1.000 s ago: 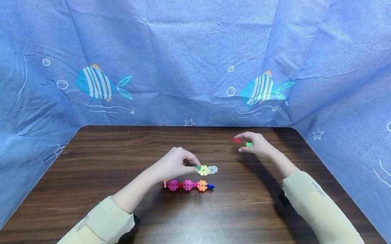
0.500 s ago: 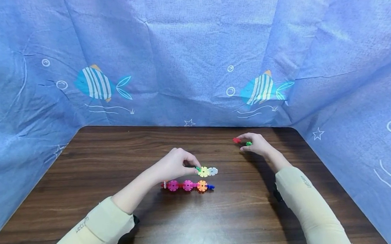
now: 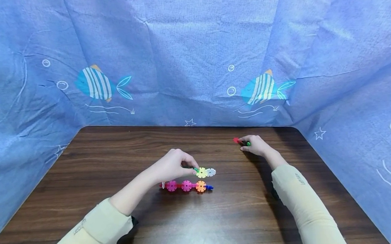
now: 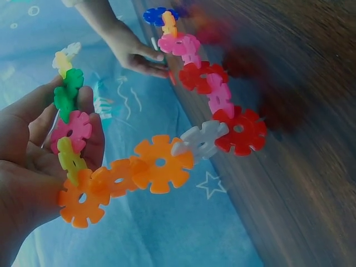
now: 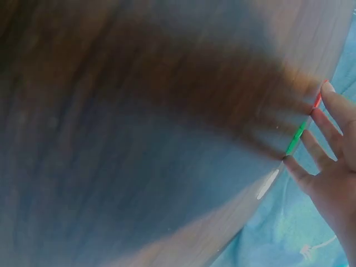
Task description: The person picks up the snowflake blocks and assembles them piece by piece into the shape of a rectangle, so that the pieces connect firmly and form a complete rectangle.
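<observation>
A chain of interlocking plastic snowflake discs [image 4: 163,163], in orange, red, pink, white, yellow, green and blue, bends in a loop. My left hand [image 3: 174,165] grips it near a green disc [image 4: 69,94], and a pink one lies against the fingers in the left wrist view. Part of the chain is hidden behind that hand in the head view. Far right on the table, my right hand [image 3: 257,146] reaches down with spread, fairly straight fingers. Its fingertips are right at a loose red disc [image 3: 236,140] and a green disc [image 3: 248,144], both seen nearly edge-on in the right wrist view.
A dark wood-grain table [image 3: 197,229] lies under both hands. Near its edge in the right wrist view is a loose white disc [image 5: 268,184]. Blue fish-print cloth [image 3: 190,61] stands behind the table and along both sides.
The right hand has dipped slightly over the red and green discs, and its forearm has swung to the left. The left hand and the chain have barely moved.
</observation>
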`<state>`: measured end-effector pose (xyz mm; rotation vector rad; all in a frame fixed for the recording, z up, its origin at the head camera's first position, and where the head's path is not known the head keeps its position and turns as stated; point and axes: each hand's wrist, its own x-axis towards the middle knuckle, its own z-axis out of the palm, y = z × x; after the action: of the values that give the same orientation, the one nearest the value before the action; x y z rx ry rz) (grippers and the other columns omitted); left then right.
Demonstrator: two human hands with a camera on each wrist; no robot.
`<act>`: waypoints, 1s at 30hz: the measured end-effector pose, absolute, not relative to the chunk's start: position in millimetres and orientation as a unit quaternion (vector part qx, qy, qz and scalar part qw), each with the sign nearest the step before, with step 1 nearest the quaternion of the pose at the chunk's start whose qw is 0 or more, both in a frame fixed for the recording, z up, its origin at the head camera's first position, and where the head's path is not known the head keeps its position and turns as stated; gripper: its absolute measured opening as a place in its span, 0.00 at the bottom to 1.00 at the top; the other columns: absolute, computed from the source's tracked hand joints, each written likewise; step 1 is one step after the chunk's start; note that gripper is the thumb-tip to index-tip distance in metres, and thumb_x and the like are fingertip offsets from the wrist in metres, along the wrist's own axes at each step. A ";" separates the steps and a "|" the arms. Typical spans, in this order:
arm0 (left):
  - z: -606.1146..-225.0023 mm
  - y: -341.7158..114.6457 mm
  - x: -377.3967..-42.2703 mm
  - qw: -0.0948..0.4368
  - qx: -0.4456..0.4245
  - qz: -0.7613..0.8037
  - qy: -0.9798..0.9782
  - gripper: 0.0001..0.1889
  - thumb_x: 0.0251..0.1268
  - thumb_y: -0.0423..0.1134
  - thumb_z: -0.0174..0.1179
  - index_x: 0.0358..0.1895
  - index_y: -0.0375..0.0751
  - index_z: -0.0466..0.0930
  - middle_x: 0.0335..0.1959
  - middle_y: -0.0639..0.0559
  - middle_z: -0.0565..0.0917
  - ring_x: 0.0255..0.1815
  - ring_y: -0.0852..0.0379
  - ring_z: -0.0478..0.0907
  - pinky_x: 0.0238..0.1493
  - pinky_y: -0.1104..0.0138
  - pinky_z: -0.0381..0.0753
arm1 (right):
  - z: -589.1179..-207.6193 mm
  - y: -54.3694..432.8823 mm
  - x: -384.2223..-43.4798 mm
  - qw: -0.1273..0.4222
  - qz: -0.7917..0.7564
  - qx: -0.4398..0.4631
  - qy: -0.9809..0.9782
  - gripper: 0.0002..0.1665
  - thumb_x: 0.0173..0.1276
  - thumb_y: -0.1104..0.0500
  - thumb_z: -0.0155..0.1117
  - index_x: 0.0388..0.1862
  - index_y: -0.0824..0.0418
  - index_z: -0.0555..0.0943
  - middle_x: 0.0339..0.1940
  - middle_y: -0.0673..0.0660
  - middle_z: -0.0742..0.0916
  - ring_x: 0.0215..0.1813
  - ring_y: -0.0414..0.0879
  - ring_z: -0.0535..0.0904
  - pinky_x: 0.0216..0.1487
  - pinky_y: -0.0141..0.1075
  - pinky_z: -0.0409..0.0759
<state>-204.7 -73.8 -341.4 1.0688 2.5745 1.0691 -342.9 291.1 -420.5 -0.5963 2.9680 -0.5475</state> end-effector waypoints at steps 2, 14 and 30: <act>-341.4 -77.1 -204.8 0.077 0.355 0.361 0.859 0.04 0.59 0.38 0.65 0.35 0.52 0.87 0.30 0.64 0.85 0.31 0.66 0.79 0.36 0.71 0.78 | -421.1 288.8 -343.3 0.020 -0.172 -0.203 0.964 0.24 0.63 0.60 0.65 0.57 0.67 0.77 0.55 0.68 0.80 0.59 0.62 0.73 0.60 0.54 0.69; -344.5 -104.7 -211.0 0.059 0.329 0.421 0.843 0.04 0.59 0.42 0.65 0.37 0.52 0.86 0.33 0.60 0.86 0.30 0.60 0.80 0.33 0.68 0.79 | -423.5 272.8 -344.2 -0.009 -0.108 -0.192 0.975 0.23 0.67 0.58 0.60 0.57 0.70 0.76 0.49 0.69 0.78 0.54 0.67 0.71 0.57 0.56 0.69; -355.5 -135.6 -205.6 0.031 0.216 0.534 0.817 0.08 0.58 0.39 0.66 0.41 0.44 0.85 0.32 0.46 0.85 0.25 0.55 0.73 0.25 0.66 0.75 | -422.5 268.3 -345.6 -0.053 -0.158 -0.175 0.970 0.07 0.55 0.62 0.71 0.33 0.62 0.84 0.30 0.56 0.88 0.39 0.50 0.83 0.45 0.46 0.77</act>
<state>-205.6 -135.6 -355.5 0.6647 2.5163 1.6459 -345.6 268.3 -422.5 -0.5677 3.1550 -0.5146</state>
